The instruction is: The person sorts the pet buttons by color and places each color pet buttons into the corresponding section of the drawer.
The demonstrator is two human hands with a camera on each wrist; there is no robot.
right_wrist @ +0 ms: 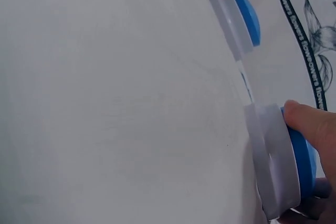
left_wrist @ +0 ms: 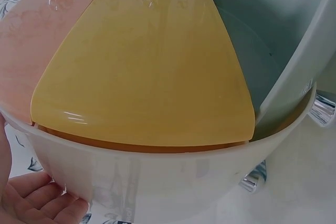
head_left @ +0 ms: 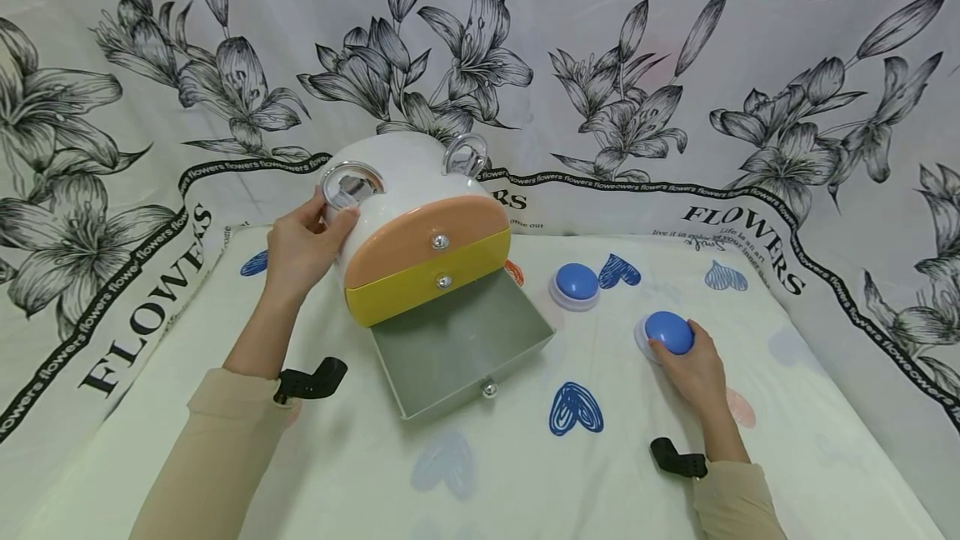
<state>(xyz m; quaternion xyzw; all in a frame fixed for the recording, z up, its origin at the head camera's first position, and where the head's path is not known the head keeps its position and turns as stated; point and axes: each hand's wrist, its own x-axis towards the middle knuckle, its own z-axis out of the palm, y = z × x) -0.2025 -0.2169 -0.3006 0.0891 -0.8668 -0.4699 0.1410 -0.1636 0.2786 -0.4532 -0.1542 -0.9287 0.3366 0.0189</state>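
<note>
A rounded white drawer box (head_left: pixel 405 157) with silver ring-shaped ears stands at the left centre. Its orange drawer (head_left: pixel 397 242) and yellow drawer (head_left: pixel 405 283) are closed, while the grey-green bottom drawer (head_left: pixel 457 348) is pulled out and has nothing in it. My left hand (head_left: pixel 303 244) grips the box's left side below one ear; its curled fingertips (left_wrist: pixel 71 208) lie against the white shell. Over on the right, my right hand (head_left: pixel 697 365) holds a round blue-domed push button (head_left: pixel 670 332) with a pale base, thumb and fingers around its sides.
A second blue-domed push button (head_left: pixel 577 283) sits on the cloth between the box and my right hand. The white heart-print cloth (head_left: pixel 525 473) covers the table. A flower-print curtain (head_left: pixel 600 23) rises behind and at both sides.
</note>
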